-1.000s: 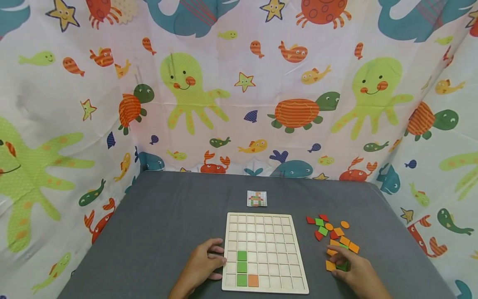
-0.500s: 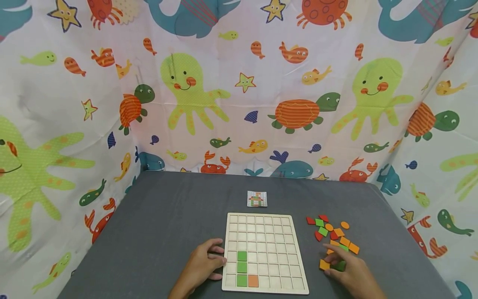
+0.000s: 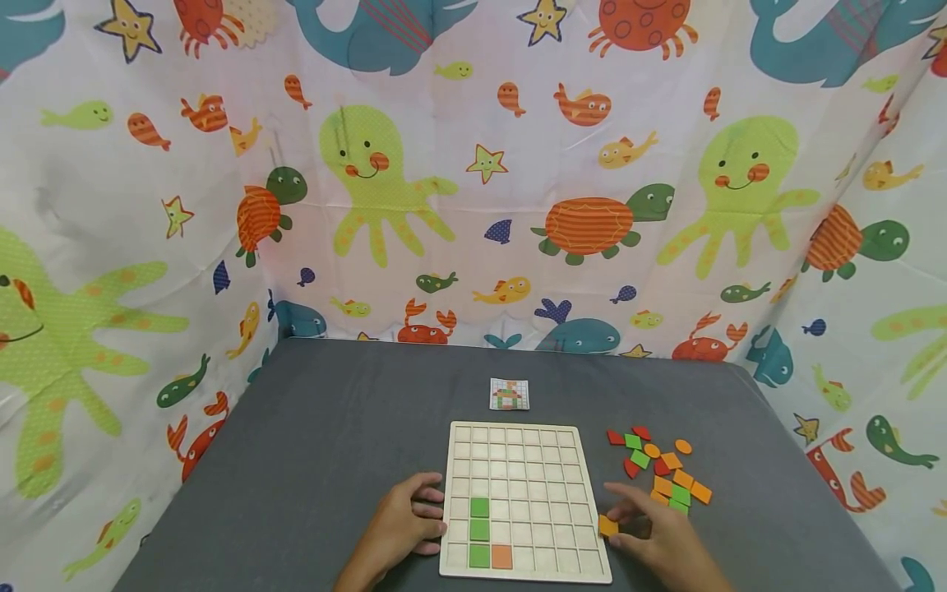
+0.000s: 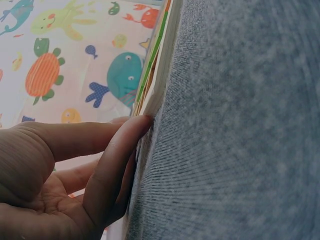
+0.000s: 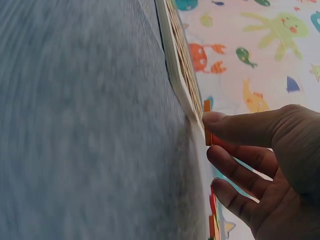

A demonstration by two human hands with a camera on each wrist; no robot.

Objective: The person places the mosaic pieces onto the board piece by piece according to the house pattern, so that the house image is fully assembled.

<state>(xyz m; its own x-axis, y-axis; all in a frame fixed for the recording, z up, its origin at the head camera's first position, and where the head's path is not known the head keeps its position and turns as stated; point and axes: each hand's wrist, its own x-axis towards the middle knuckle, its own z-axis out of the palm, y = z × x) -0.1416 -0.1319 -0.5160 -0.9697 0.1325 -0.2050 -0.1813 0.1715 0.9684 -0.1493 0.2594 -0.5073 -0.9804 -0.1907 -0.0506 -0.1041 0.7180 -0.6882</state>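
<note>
A pale wooden grid board lies on the grey table, with three green square tiles in a column and an orange-pink square tile beside the lowest. At the board's left edge rests my left hand; in the left wrist view its fingertips touch the board's side. My right hand pinches an orange square tile at the board's right edge. The right wrist view shows that orange tile edge-on against the thumb, the other fingers loosely bent.
Right of the board lies a loose group of orange, green and red tiles, some square, some round, some wedge-shaped. A small card with a coloured grid picture lies behind the board. A sea-animal printed curtain surrounds the table.
My right hand has drawn an orange square tile from the tile group leftward to the board's right edge. Green tiles it covered now show. My left hand stays at the board's left edge.
</note>
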